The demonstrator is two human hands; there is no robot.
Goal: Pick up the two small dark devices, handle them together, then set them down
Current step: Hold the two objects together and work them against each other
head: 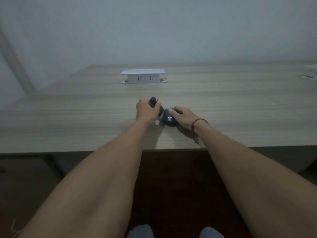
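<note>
We see a wide surface (68, 121) of pale wood-grain laminate filling the middle band of the frame, its near edge straight and running across just below centre. Behind it stands a plain grey wall (154, 31). Above centre a white, box-shaped socket unit (143, 76) rises from the surface, flat lid on top and two outlets on its face.

Our two bare forearms reach up from the bottom corners and meet just right of centre. The left hand (145, 110) is fisted, its grip closed around a slim dark device (153, 101) with a rounded, glossy tip that sticks up out of the fist. Just to its right, the right hand (184, 115) lies palm down, fingers curled over a domed dark device (169, 119) with white lettering, which rests on the surface. A red cord (197, 124) circles the right wrist.
</note>
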